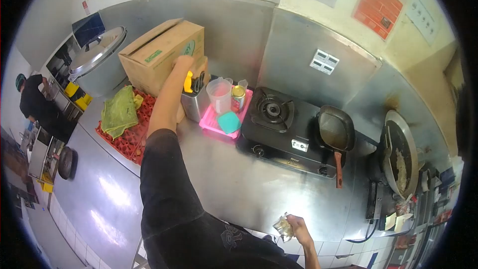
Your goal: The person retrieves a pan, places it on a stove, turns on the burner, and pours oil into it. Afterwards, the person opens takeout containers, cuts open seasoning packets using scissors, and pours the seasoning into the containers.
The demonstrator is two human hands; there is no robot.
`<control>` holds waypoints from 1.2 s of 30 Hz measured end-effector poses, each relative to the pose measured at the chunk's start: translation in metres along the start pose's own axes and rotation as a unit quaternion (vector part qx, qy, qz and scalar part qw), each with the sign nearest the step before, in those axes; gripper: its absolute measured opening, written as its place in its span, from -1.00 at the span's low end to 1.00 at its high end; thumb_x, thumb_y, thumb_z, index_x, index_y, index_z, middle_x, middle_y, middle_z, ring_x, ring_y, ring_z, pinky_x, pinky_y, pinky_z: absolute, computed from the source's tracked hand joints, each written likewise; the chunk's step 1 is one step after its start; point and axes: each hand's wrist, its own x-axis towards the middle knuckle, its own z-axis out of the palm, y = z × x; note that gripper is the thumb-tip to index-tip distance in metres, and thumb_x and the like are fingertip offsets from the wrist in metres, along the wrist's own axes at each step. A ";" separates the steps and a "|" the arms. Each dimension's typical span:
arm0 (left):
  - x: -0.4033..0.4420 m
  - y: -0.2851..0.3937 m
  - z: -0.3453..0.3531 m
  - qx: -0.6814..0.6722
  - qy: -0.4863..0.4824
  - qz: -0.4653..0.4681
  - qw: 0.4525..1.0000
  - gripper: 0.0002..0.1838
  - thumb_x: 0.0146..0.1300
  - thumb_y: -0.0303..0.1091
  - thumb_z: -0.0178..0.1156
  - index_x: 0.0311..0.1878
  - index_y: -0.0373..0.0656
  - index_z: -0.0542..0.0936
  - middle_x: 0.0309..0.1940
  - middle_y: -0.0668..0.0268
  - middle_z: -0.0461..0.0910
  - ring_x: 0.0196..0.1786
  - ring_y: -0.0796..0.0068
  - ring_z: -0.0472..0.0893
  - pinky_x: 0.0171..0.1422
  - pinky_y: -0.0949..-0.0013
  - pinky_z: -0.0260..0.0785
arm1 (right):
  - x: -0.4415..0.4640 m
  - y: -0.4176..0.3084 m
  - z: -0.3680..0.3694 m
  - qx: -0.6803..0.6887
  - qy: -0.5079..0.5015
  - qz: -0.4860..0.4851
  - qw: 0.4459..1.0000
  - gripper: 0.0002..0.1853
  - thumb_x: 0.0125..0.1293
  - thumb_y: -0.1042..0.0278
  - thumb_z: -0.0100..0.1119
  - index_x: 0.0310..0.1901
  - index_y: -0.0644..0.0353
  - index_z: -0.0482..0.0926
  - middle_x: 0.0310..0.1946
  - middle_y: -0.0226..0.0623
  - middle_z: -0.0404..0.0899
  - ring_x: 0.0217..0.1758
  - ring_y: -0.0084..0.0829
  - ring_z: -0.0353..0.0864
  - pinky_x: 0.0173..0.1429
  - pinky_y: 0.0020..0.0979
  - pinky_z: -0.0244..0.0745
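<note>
My left arm stretches across the counter, and my left hand [184, 62] is against the front side of a cardboard box [162, 57]. Its fingers are turned away, so I cannot tell whether it holds anything. Just below that hand stands a metal knife holder [193, 105] with a yellow handle [188, 82] and black scissor handles [198, 83] sticking out. Low at the front, my right hand [298, 227] is closed around a crumpled, shiny silver packet [284, 227], held near the counter's front edge.
A pink tray [215, 131] holds a clear measuring jug [219, 94], a can [238, 97] and a teal sponge [228, 122]. A black gas stove [279, 144] carries a square pan [335, 129]. A green cloth [119, 112] lies on red egg trays [132, 144]. Another person [42, 102] works far left.
</note>
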 end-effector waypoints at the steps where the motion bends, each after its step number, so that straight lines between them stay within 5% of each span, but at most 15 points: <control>1: -0.008 0.006 -0.005 -0.013 -0.034 -0.019 0.999 -0.50 0.23 -0.20 0.22 0.25 -0.12 0.56 0.30 0.12 0.49 0.29 -0.05 0.50 0.26 -0.29 0.34 | 0.005 0.006 -0.004 0.001 -0.002 0.003 1.000 -0.54 0.51 0.04 -0.13 -0.29 0.27 0.61 -0.44 0.05 0.63 -0.41 -0.09 0.66 -0.27 -0.12 0.52; 3: -0.069 0.015 -0.027 -0.019 -0.057 -0.034 0.998 -0.49 0.26 -0.22 0.21 0.29 -0.06 0.52 0.35 0.16 0.43 0.35 -0.06 0.43 0.25 -0.38 0.29 | 0.016 0.027 -0.009 -0.292 0.066 -0.136 0.944 -0.51 0.54 0.05 -0.10 -0.30 0.36 0.58 -0.51 -0.27 0.64 -0.51 -0.34 0.57 -0.36 -0.29 0.45; 7: -0.095 0.025 -0.037 0.018 -0.065 -0.062 0.996 -0.47 0.19 -0.17 0.26 0.27 0.01 0.56 0.35 0.23 0.44 0.34 -0.08 0.43 0.21 -0.41 0.30 | 0.004 0.017 -0.004 -0.089 0.041 -0.082 0.992 -0.47 0.55 0.01 -0.11 -0.35 0.37 0.55 -0.54 -0.33 0.56 -0.47 -0.49 0.48 -0.35 -0.34 0.41; 8: -0.061 0.012 -0.018 -0.041 0.020 -0.058 0.997 -0.42 0.11 -0.11 0.31 0.25 0.03 0.56 0.30 0.24 0.49 0.29 -0.01 0.49 0.21 -0.28 0.35 | -0.006 -0.008 -0.001 -0.031 0.027 -0.031 0.999 -0.47 0.55 0.00 -0.11 -0.33 0.36 0.57 -0.56 -0.33 0.53 -0.47 -0.52 0.43 -0.34 -0.38 0.39; 10: -0.054 0.020 -0.036 -0.092 0.106 -0.048 0.989 -0.37 0.03 -0.05 0.36 0.23 0.04 0.57 0.24 0.24 0.54 0.24 0.07 0.55 0.21 -0.16 0.39 | 0.001 -0.002 -0.003 -0.074 0.042 -0.056 0.995 -0.49 0.56 0.01 -0.11 -0.31 0.35 0.58 -0.55 -0.38 0.52 -0.48 -0.53 0.41 -0.35 -0.39 0.38; 12: -0.061 0.026 -0.053 0.041 -0.051 0.016 0.998 -0.45 0.06 0.05 0.29 0.10 0.00 0.66 0.05 0.19 0.67 0.06 0.25 0.66 0.15 0.13 0.46 | 0.010 0.027 0.000 -0.168 0.089 -0.128 0.973 -0.50 0.56 0.02 -0.10 -0.27 0.34 0.59 -0.54 -0.45 0.51 -0.48 -0.57 0.39 -0.35 -0.42 0.36; 16: -0.091 0.020 -0.109 0.042 0.024 0.040 0.998 -0.56 0.19 0.08 0.18 -0.14 -0.09 0.74 -0.19 0.17 0.72 -0.12 0.33 0.68 0.01 0.22 0.49 | -0.001 0.005 0.002 -0.055 0.050 -0.124 0.990 -0.50 0.55 0.01 -0.09 -0.26 0.35 0.61 -0.53 -0.39 0.58 -0.45 -0.56 0.49 -0.33 -0.40 0.42; 17: -0.093 0.012 -0.119 0.017 0.029 0.077 0.996 -0.56 0.24 0.08 0.16 -0.20 -0.11 0.74 -0.24 0.17 0.72 -0.16 0.32 0.68 -0.03 0.19 0.49 | -0.003 -0.002 -0.002 0.000 0.026 -0.048 0.999 -0.48 0.55 0.00 -0.10 -0.30 0.37 0.59 -0.54 -0.41 0.57 -0.49 -0.57 0.46 -0.39 -0.38 0.40; 19: -0.124 0.004 -0.139 0.055 0.070 0.108 0.990 -0.52 0.27 0.12 0.14 -0.16 -0.12 0.73 -0.26 0.19 0.71 -0.16 0.36 0.67 -0.08 0.21 0.49 | 0.017 0.032 -0.011 -0.288 0.088 -0.114 0.947 -0.47 0.55 -0.01 -0.10 -0.33 0.37 0.57 -0.56 -0.39 0.56 -0.52 -0.56 0.45 -0.42 -0.35 0.39; 21: -0.157 -0.007 -0.163 0.090 0.123 0.133 0.979 -0.49 0.30 0.16 0.13 -0.11 -0.14 0.71 -0.28 0.21 0.71 -0.16 0.40 0.67 -0.14 0.24 0.49 | 0.010 0.015 -0.012 -0.159 0.057 -0.105 0.980 -0.48 0.55 0.01 -0.10 -0.34 0.37 0.55 -0.58 -0.38 0.54 -0.53 -0.54 0.46 -0.41 -0.34 0.39; 23: -0.184 -0.017 -0.158 -0.138 0.074 0.126 0.980 -0.45 0.38 0.20 0.05 -0.05 -0.13 0.68 -0.31 0.29 0.71 -0.25 0.47 0.67 -0.24 0.27 0.49 | 0.005 0.011 -0.010 -0.024 0.019 -0.080 0.996 -0.49 0.55 0.03 -0.11 -0.35 0.37 0.54 -0.60 -0.36 0.52 -0.53 -0.51 0.46 -0.41 -0.32 0.40; 27: -0.217 -0.025 -0.146 -0.202 0.117 0.081 0.969 -0.46 0.41 0.19 0.00 0.00 -0.10 0.66 -0.30 0.32 0.70 -0.38 0.52 0.66 -0.33 0.32 0.47 | 0.009 0.010 -0.014 -0.191 0.059 -0.112 0.973 -0.49 0.55 0.01 -0.13 -0.33 0.32 0.59 -0.58 -0.31 0.56 -0.51 -0.50 0.46 -0.35 -0.37 0.42; 30: -0.193 -0.048 -0.131 -0.258 0.108 0.127 0.952 -0.49 0.43 0.18 -0.02 0.06 -0.06 0.62 -0.27 0.36 0.70 -0.44 0.61 0.63 -0.41 0.37 0.40 | -0.008 0.004 -0.016 0.046 -0.019 -0.039 0.998 -0.55 0.55 0.09 -0.10 -0.35 0.29 0.57 -0.57 -0.45 0.46 -0.49 -0.63 0.39 -0.39 -0.45 0.34; 33: -0.194 -0.048 -0.113 -0.395 0.053 0.190 0.897 -0.48 0.43 0.20 -0.02 0.07 -0.02 0.63 -0.23 0.35 0.70 -0.38 0.67 0.62 -0.45 0.43 0.32 | -0.006 0.014 -0.022 -0.098 0.028 -0.107 0.989 -0.55 0.55 0.07 -0.08 -0.34 0.26 0.59 -0.56 -0.50 0.47 -0.51 -0.67 0.37 -0.42 -0.51 0.31; 36: -0.201 -0.049 -0.100 -0.460 0.027 0.172 0.871 -0.52 0.44 0.18 -0.01 0.02 0.01 0.67 -0.23 0.38 0.69 -0.32 0.73 0.61 -0.47 0.46 0.25 | -0.017 0.016 -0.026 -0.034 -0.003 -0.059 0.998 -0.52 0.54 0.01 -0.08 -0.31 0.30 0.59 -0.55 -0.46 0.50 -0.52 -0.66 0.38 -0.45 -0.51 0.29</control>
